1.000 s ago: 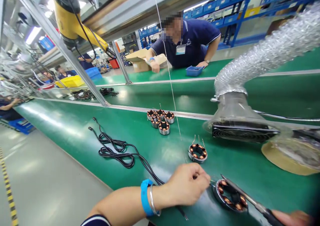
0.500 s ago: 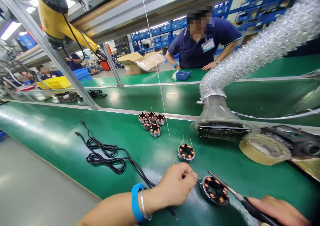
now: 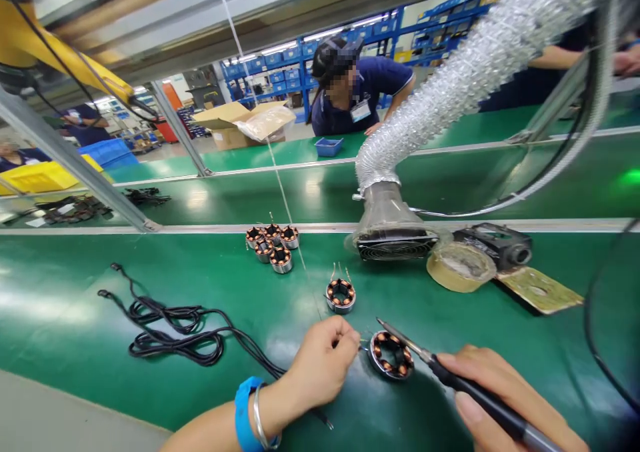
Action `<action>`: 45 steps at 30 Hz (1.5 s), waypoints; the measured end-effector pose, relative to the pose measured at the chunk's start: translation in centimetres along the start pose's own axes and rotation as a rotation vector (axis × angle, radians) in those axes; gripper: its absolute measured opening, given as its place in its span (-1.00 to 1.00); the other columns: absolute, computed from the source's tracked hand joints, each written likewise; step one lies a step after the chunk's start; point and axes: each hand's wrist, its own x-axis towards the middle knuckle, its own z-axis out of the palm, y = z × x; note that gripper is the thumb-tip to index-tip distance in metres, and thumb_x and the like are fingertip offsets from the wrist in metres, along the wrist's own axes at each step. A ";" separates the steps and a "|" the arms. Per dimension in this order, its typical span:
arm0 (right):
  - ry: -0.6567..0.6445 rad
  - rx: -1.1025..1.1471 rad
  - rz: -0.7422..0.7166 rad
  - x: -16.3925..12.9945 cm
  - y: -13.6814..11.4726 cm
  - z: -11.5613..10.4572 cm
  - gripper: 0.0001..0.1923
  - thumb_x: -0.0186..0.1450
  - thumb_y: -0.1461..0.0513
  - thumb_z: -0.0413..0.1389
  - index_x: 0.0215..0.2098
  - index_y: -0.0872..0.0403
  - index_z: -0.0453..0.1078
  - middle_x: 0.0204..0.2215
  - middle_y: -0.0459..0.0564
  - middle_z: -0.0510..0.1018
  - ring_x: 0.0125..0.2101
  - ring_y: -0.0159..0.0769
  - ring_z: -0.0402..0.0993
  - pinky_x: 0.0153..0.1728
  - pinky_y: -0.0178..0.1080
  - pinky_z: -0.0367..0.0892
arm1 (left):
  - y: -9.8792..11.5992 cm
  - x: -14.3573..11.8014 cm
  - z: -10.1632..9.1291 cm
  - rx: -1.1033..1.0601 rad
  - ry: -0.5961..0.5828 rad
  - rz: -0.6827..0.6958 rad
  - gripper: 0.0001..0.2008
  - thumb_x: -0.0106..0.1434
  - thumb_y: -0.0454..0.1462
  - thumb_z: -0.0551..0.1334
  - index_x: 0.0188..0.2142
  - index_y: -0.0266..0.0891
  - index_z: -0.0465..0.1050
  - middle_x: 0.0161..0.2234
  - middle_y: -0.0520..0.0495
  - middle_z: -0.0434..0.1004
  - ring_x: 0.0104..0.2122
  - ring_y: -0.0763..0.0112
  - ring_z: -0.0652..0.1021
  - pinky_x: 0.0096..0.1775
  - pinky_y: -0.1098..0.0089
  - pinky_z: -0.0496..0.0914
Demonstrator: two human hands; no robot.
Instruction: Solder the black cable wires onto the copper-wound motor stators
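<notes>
My left hand [image 3: 320, 359] is closed in a pinch on a thin wire [image 3: 363, 340] at the left edge of a motor stator [image 3: 391, 355]. This ring, with copper coils inside, lies tilted on the green bench. In my right hand [image 3: 505, 392] is a soldering iron [image 3: 445, 371], its tip just above the stator's upper edge; whether they touch I cannot tell. Behind them stands another stator [image 3: 341, 297] with bare leads pointing up. Black cables [image 3: 195, 335] lie in loops on the left, and their near ends run beneath my left forearm.
Several stators [image 3: 273, 244] cluster near the bench's back rail. A fume-extraction hood [image 3: 395, 239] with a silver duct [image 3: 440, 92] overhangs the bench. Right of it are a tape roll [image 3: 460, 269] and a black holder [image 3: 495, 245]. A co-worker [image 3: 345, 92] leans over the opposite bench.
My view has turned right, so the bench things sit further left. Both hands keep their grip near the same stator. The co-worker has bent lower.
</notes>
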 end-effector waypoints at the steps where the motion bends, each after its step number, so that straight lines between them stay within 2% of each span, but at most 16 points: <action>1: -0.006 0.005 -0.012 0.3 -0.1 0.0 -0.74 0.28 0.34 0.02 -0.08 0.03 0.39 -0.28 0.04 0.46 -0.29 -0.25 0.41 -0.37 -0.23 0.33 | -0.1 0.0 0.0 0.014 0.001 0.011 -0.66 0.28 -0.08 0.04 -0.47 -0.31 0.15 -0.54 0.07 0.07 -0.48 0.57 0.13 -0.42 0.51 0.06; 6: 0.024 0.104 -0.025 1.3 -0.5 0.3 -0.72 0.26 0.36 -0.01 -0.08 0.10 0.37 -0.41 0.00 0.43 -0.42 -0.33 0.36 -0.46 -0.26 0.31 | -0.7 0.5 -0.1 0.032 -0.010 0.014 -0.57 0.27 0.04 0.05 -0.47 -0.30 0.11 -0.53 0.08 0.03 -0.48 0.58 0.11 -0.42 0.51 0.04; 9: 0.078 0.116 -0.020 1.3 -0.3 0.7 -0.72 0.27 0.35 0.00 -0.07 0.12 0.38 -0.40 0.02 0.45 -0.42 -0.34 0.37 -0.45 -0.25 0.33 | -1.0 0.8 -0.2 -0.029 -0.039 -0.031 -0.50 0.22 0.13 0.08 -0.44 -0.30 0.14 -0.57 0.12 -0.04 -0.55 0.62 0.04 -0.48 0.53 -0.03; 11: 0.094 0.117 0.030 1.0 -0.1 1.0 -0.67 0.30 0.36 0.00 0.02 0.10 0.35 -0.39 0.00 0.46 -0.43 -0.36 0.39 -0.45 -0.28 0.36 | -1.0 0.9 -0.3 -0.071 -0.069 -0.062 -0.46 0.18 0.19 0.10 -0.42 -0.29 0.15 -0.59 0.15 -0.10 -0.59 0.65 -0.03 -0.52 0.54 -0.10; 13: 0.080 0.118 0.091 0.6 0.2 1.2 -0.61 0.33 0.39 -0.01 0.11 0.06 0.29 -0.41 -0.04 0.46 -0.48 -0.43 0.41 -0.47 -0.34 0.39 | -0.8 0.9 -0.4 -0.106 -0.097 -0.086 -0.42 0.14 0.23 0.12 -0.41 -0.29 0.16 -0.61 0.18 -0.14 -0.62 0.67 -0.06 -0.54 0.55 -0.14; 15: 0.029 0.082 0.100 0.5 0.5 1.1 -0.63 0.33 0.42 0.00 0.07 0.03 0.30 -0.42 -0.08 0.47 -0.49 -0.46 0.41 -0.46 -0.38 0.39 | -0.5 0.8 -0.6 -0.147 -0.127 -0.115 -0.39 0.09 0.25 0.15 -0.41 -0.28 0.15 -0.63 0.19 -0.15 -0.63 0.68 -0.07 -0.56 0.56 -0.15; 18: -0.101 -0.020 -0.001 0.7 0.9 0.8 -0.75 0.26 0.31 0.15 -0.09 0.07 0.31 -0.30 0.00 0.52 -0.36 -0.34 0.46 -0.32 -0.26 0.43 | -0.2 0.9 -1.0 -0.215 -0.183 -0.145 -0.39 0.05 0.24 0.21 -0.42 -0.27 0.12 -0.65 0.21 -0.14 -0.65 0.70 -0.06 -0.59 0.56 -0.15; 20: -0.213 -0.050 -0.069 0.8 1.4 0.7 -0.63 0.19 0.21 0.25 -0.08 0.10 0.28 -0.15 0.11 0.51 -0.16 -0.18 0.47 -0.15 -0.12 0.43 | -0.2 0.9 -1.3 -0.237 -0.221 -0.139 -0.43 0.07 0.18 0.24 -0.41 -0.27 0.12 -0.65 0.21 -0.12 -0.66 0.70 -0.05 -0.59 0.56 -0.16; 22: -0.310 -0.051 -0.076 0.7 2.2 0.9 -0.56 0.19 0.21 0.26 -0.03 0.11 0.25 -0.03 0.20 0.47 0.04 -0.10 0.39 -0.02 -0.07 0.39 | -0.3 1.0 -1.5 -0.224 -0.250 -0.117 -0.47 0.10 0.12 0.26 -0.39 -0.28 0.13 -0.63 0.21 -0.09 -0.65 0.71 -0.04 -0.59 0.56 -0.15; 25: -0.390 -0.022 -0.042 0.6 3.3 1.4 -0.58 0.24 0.29 0.18 0.03 0.11 0.21 -0.01 0.20 0.46 0.13 -0.15 0.34 0.00 -0.13 0.39 | -0.5 0.9 -1.8 -0.154 -0.282 -0.072 -0.50 0.16 0.09 0.23 -0.40 -0.30 0.13 -0.60 0.19 -0.07 -0.63 0.72 -0.04 -0.57 0.56 -0.12; 29: -0.399 -0.074 -0.081 1.5 3.3 1.7 -0.60 0.22 0.29 0.16 0.01 0.10 0.22 -0.01 0.18 0.46 0.02 -0.13 0.41 -0.08 -0.08 0.39 | -0.4 0.7 -1.9 -0.091 -0.298 -0.027 -0.53 0.22 0.07 0.18 -0.40 -0.31 0.13 -0.57 0.16 -0.06 -0.60 0.70 -0.02 -0.53 0.56 -0.07; 34: -0.341 -0.007 -0.133 3.4 1.4 2.1 -0.59 0.15 0.36 0.10 -0.02 0.11 0.23 -0.03 0.15 0.47 -0.04 -0.14 0.36 -0.10 -0.05 0.33 | -0.2 0.6 -1.8 -0.043 -0.267 0.016 -0.60 0.29 0.00 0.14 -0.38 -0.32 0.15 -0.53 0.13 0.02 -0.53 0.65 0.05 -0.46 0.56 0.03; 37: -0.278 0.040 -0.173 4.0 0.7 3.1 -0.66 0.19 0.42 0.06 -0.07 0.10 0.25 -0.16 0.07 0.51 -0.20 -0.24 0.36 -0.21 -0.14 0.32 | -0.5 0.6 -1.7 -0.032 -0.256 0.057 -0.64 0.30 -0.04 0.13 -0.37 -0.33 0.18 -0.48 0.08 0.12 -0.45 0.61 0.14 -0.38 0.55 0.11; 42: -0.271 0.048 -0.285 4.5 0.7 5.1 -0.73 0.28 0.42 0.05 -0.06 0.08 0.29 -0.39 -0.04 0.48 -0.36 -0.32 0.27 -0.31 -0.22 0.23 | -0.7 0.4 -1.7 0.023 -0.227 0.147 -0.73 0.35 -0.13 0.09 -0.27 -0.34 0.30 -0.31 -0.01 0.32 -0.29 0.52 0.29 -0.20 0.49 0.22; 45: -0.264 0.048 -0.365 4.5 1.0 5.2 -0.75 0.30 0.42 0.04 -0.07 0.11 0.28 -0.45 -0.03 0.43 -0.41 -0.32 0.21 -0.33 -0.21 0.19 | -0.1 0.2 -1.8 0.131 -0.199 0.157 -0.72 0.37 -0.12 0.04 -0.29 -0.32 0.29 -0.34 0.00 0.33 -0.32 0.52 0.29 -0.23 0.48 0.21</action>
